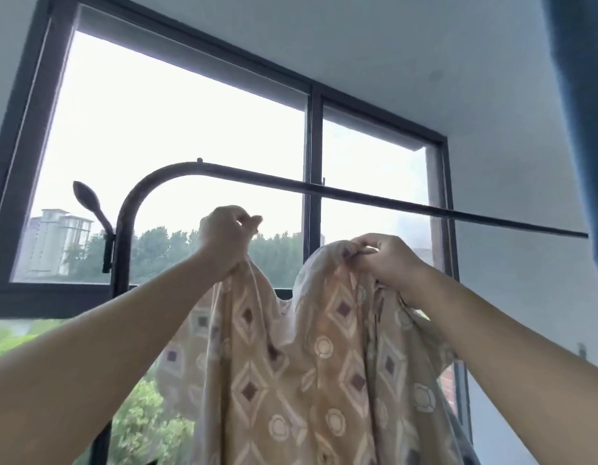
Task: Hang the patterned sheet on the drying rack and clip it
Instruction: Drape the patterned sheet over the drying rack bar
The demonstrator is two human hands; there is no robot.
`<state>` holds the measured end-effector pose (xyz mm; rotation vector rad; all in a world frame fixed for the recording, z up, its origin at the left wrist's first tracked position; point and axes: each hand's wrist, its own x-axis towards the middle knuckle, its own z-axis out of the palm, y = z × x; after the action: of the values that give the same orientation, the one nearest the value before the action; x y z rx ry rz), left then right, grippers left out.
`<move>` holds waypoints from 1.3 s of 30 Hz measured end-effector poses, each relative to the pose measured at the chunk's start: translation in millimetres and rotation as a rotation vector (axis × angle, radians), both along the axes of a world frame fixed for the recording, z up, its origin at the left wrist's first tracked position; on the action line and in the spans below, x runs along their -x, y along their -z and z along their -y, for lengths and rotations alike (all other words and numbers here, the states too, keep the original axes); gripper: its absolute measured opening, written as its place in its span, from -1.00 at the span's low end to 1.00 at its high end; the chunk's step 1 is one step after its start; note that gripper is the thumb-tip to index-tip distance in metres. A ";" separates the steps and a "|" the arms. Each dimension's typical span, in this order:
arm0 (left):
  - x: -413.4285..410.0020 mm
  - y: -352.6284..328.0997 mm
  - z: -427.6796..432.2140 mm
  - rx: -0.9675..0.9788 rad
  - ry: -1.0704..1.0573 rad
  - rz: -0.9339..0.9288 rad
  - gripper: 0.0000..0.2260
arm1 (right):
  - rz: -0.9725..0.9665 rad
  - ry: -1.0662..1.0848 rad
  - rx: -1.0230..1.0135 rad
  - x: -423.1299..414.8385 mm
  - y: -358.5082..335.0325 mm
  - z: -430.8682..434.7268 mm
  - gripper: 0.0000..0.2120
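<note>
Both hands are raised and clenched on cloth: the left hand (228, 236) bunches one part of the sheet (311, 357), the right hand (389, 260) pinches its top edge. The sheet hangs between them, just below the rack bar (374, 196) and not yet over it. It looks soft, light and limp — best held by the hem, hands apart. Tan, with diamonds and rings.

Bright dark-framed window (176, 129) in pale wall (512, 196).
</note>
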<state>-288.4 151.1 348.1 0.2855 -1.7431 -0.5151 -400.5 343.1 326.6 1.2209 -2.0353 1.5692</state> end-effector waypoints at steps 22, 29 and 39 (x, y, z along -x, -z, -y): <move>-7.0 26.3 4.9 0.134 0.366 1.029 -0.87 | 0.105 -0.136 -0.043 -4.6 -1.3 10.9 -0.96; -26.0 -10.2 24.4 0.154 -0.042 -0.017 -0.84 | -0.146 0.314 0.518 8.3 -20.5 8.4 -0.71; -30.8 3.0 21.5 -0.168 0.456 0.415 -0.71 | -0.144 0.190 0.139 7.4 -3.1 16.7 -0.76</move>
<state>-257.6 129.6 345.1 0.1128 -2.1854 -0.9904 -407.9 326.4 329.7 1.0264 -1.8589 1.4622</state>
